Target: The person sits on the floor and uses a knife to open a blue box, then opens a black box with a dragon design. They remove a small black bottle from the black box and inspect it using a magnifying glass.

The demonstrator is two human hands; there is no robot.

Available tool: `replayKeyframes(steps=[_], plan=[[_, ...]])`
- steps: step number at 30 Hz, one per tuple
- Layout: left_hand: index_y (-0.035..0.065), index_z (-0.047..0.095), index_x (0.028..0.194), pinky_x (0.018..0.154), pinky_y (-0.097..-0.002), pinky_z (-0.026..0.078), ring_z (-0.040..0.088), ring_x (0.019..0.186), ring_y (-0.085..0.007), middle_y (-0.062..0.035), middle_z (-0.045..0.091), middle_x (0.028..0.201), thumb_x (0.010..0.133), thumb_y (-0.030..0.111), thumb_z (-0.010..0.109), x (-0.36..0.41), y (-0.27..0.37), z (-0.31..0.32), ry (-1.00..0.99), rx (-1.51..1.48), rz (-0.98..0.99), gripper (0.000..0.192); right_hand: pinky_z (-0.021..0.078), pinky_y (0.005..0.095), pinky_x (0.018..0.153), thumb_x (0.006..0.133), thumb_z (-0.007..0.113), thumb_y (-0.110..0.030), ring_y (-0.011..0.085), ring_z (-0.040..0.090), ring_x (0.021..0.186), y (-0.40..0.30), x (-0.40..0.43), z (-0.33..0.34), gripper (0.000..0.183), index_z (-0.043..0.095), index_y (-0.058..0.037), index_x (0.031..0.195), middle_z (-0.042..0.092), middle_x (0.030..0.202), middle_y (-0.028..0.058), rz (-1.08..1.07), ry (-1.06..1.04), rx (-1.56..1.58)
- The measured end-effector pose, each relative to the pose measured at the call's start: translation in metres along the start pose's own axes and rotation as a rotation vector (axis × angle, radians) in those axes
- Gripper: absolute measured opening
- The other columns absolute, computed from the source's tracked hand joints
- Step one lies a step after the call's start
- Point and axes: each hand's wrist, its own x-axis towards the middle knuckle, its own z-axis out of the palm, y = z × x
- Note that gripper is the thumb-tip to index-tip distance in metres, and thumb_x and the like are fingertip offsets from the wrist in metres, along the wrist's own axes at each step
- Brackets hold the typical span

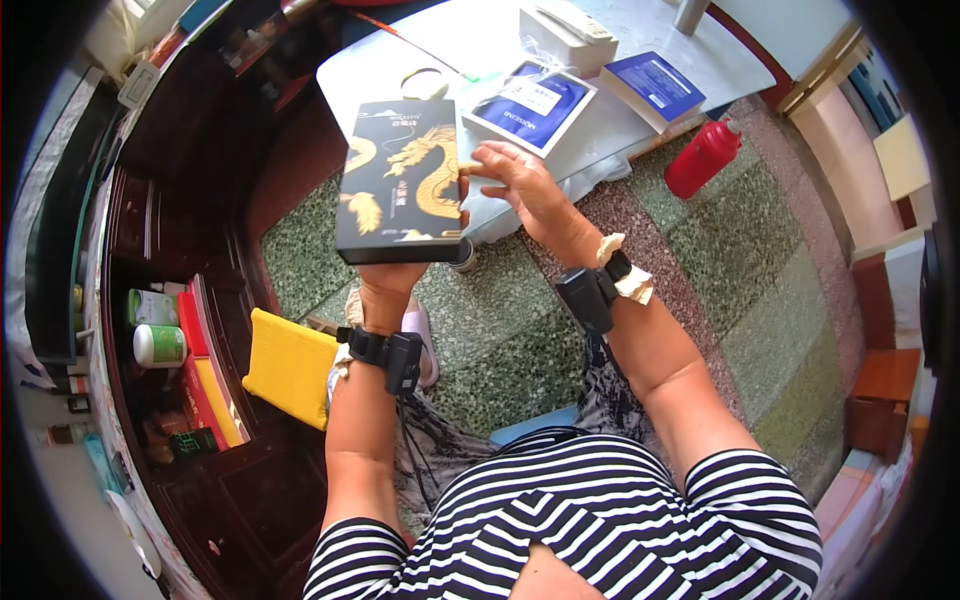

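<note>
A black cardboard box [401,184] with a golden dragon printed on its top lies across my left hand [394,277], which grips it from beneath. The box hides most of that hand; some fingertips show at its right side. My right hand [517,176] is beside the box's right edge, palm turned toward it, fingers apart and holding nothing. Whether a fingertip touches the box cannot be made out. Just beyond my right hand, a blue box with a white border [529,109] lies on the table [450,37], with clear plastic on it.
Farther right on the table lies a blue-topped box [656,86], near a white box [566,41]. A red thermos flask [703,157] stands on the terrazzo floor [720,217]. Left of me are a dark wooden cabinet [247,495] and a yellow cloth-covered seat [292,367].
</note>
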Motion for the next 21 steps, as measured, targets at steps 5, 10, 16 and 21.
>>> replayKeyframes(steps=[5,10,16,21], plan=[[-0.0007,0.028,0.138,0.098,-0.0614,0.034,0.041,0.121,-0.045,-0.027,0.039,0.134,0.091,0.053,0.037,-0.005,-0.01,0.002,-0.066,0.137,-0.092,0.073,0.0468,0.0312,0.084,0.097,0.043,-0.032,0.013,0.058,0.093,0.015,0.005,-0.01,0.033,0.052,-0.005,0.113,0.06,0.103,0.006,0.131,-0.411,0.554],[0.0001,0.046,0.126,0.081,-0.0301,0.051,0.059,0.1,-0.0196,-0.0103,0.057,0.117,0.095,0.023,0.048,-0.003,0.013,-0.032,0.396,1.005,0.155,0.038,0.0478,0.0332,0.09,0.098,0.038,-0.02,0.0183,0.059,0.098,0.008,0.002,-0.014,0.027,0.049,-0.0013,0.115,0.06,0.107,0.0091,0.118,-0.14,0.633],[-0.0049,0.027,0.138,0.094,-0.0279,0.041,0.05,0.111,-0.018,-0.0159,0.051,0.121,0.088,0.036,0.06,-0.007,-0.001,-0.014,0.332,1.237,0.217,0.073,0.0464,0.0324,0.091,0.095,0.046,-0.013,0.0166,0.055,0.106,0.009,-0.009,-0.002,0.033,0.043,-0.0016,0.126,0.056,0.115,0.0095,0.078,-0.22,0.593],[-0.0034,0.011,0.142,0.099,-0.0333,0.037,0.043,0.119,-0.0256,-0.0209,0.04,0.131,0.076,0.035,0.071,-0.008,-0.015,0.007,0.319,1.352,0.256,0.098,0.0457,0.0288,0.087,0.083,0.068,-0.019,0.014,0.054,0.105,0.019,-0.015,0.011,0.051,0.048,-0.0046,0.128,0.056,0.119,0.0095,0.003,-0.167,0.253]])
